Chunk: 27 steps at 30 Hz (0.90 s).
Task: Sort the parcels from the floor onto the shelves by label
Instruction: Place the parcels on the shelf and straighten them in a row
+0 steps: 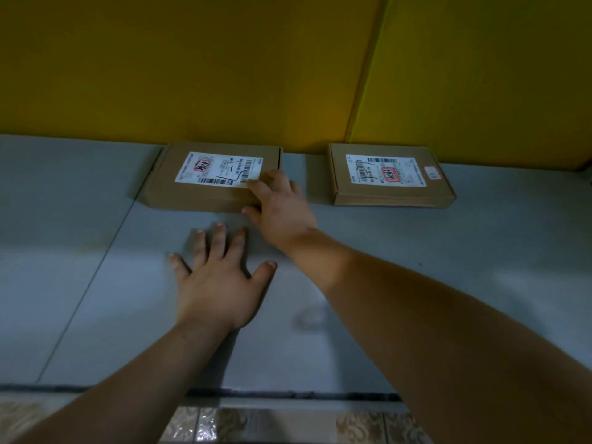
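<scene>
Got a flat cardboard parcel [205,195] sitting on the grey shelf [416,267], upper middle of the frame, back edge right up against the yellow back wall [224,75]. Pinching its near right corner with the right hand [282,213]: fingers draped over the top, thumb tucked at the front edge. Resting the left hand [221,283] flat on the shelf just in front, fingers spread, holding nothing, not touching the box.

Guessing at placement or a last little nudge here. Stuff to worry about:

- Holding by one corner only, so could easily pivot the box and leave it skewed, or drag it off the wall on letting go.
- Brushing the corner of the shipping label [217,168] with a fingertip, so easy to misread and shelve it wrong. Can't make out the print from here anyway, way too blurry.
- Sliding it sideways could bump the second parcel [390,177] in the upper right, near but apart.
- Leaning on that left palm: slip there and probably shove something toward the patterned floor tile [205,424] at the bottom edge.
</scene>
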Each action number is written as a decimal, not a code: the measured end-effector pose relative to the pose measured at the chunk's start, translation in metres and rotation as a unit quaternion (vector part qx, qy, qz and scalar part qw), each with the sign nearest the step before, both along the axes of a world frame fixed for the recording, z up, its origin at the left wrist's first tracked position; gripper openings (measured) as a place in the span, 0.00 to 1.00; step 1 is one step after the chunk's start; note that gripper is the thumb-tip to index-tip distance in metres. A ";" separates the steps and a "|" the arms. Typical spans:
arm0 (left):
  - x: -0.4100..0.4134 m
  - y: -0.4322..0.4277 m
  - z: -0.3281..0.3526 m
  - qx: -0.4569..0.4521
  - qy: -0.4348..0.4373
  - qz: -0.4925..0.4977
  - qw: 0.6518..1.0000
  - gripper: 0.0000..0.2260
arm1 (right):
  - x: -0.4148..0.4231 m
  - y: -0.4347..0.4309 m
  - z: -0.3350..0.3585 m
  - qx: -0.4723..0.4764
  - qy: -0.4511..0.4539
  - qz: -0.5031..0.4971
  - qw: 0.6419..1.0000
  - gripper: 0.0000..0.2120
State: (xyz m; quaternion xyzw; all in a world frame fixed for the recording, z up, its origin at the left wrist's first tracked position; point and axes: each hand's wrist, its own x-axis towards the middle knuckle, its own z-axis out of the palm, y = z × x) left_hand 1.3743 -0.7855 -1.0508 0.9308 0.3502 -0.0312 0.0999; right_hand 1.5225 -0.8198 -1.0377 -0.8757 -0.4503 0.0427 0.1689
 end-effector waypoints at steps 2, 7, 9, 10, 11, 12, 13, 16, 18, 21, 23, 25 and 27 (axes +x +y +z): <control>0.000 0.001 0.000 0.002 -0.005 -0.002 1.000 0.34 | 0.000 -0.004 0.003 -0.012 0.000 0.008 1.000 0.30; -0.002 0.002 0.000 -0.003 -0.019 -0.004 1.000 0.34 | 0.032 -0.050 0.013 -0.032 -0.037 -0.031 0.998 0.38; -0.001 0.002 0.000 -0.007 -0.024 -0.002 1.000 0.34 | 0.059 -0.082 0.012 -0.051 -0.084 -0.081 0.992 0.39; -0.002 0.001 -0.001 -0.006 -0.025 -0.003 1.000 0.34 | 0.071 -0.098 0.011 -0.061 -0.093 -0.109 0.988 0.40; -0.002 0.001 -0.002 -0.006 -0.026 -0.004 1.000 0.34 | 0.081 -0.112 0.009 -0.071 -0.088 -0.135 0.984 0.40; -0.002 0.001 -0.002 -0.005 -0.027 -0.005 1.000 0.34 | 0.088 -0.123 0.007 -0.086 -0.077 -0.155 0.981 0.40; -0.002 0.001 -0.003 -0.003 -0.028 -0.005 1.000 0.34 | 0.092 -0.130 0.006 -0.107 -0.067 -0.166 0.978 0.39; -0.001 0.002 -0.004 -0.003 -0.024 -0.002 1.000 0.33 | 0.092 -0.135 0.005 -0.140 -0.057 -0.166 0.974 0.37; -0.001 0.001 -0.004 -0.004 -0.020 0.001 1.000 0.33 | 0.086 -0.134 0.005 -0.135 -0.058 -0.165 0.975 0.35; -0.001 0.001 -0.003 0.000 -0.019 0.001 1.000 0.32 | 0.076 -0.137 0.003 -0.138 -0.067 -0.159 0.975 0.35; 0.000 0.001 -0.003 0.003 -0.019 -0.001 1.000 0.32 | 0.076 -0.136 0.003 -0.145 -0.071 -0.158 0.974 0.35; 0.000 0.002 -0.003 0.002 -0.017 -0.002 1.000 0.32 | 0.077 -0.134 0.003 -0.149 -0.070 -0.158 0.974 0.35; 0.000 0.003 -0.002 0.002 -0.019 -0.004 1.000 0.32 | 0.076 -0.133 0.004 -0.153 -0.071 -0.159 0.973 0.35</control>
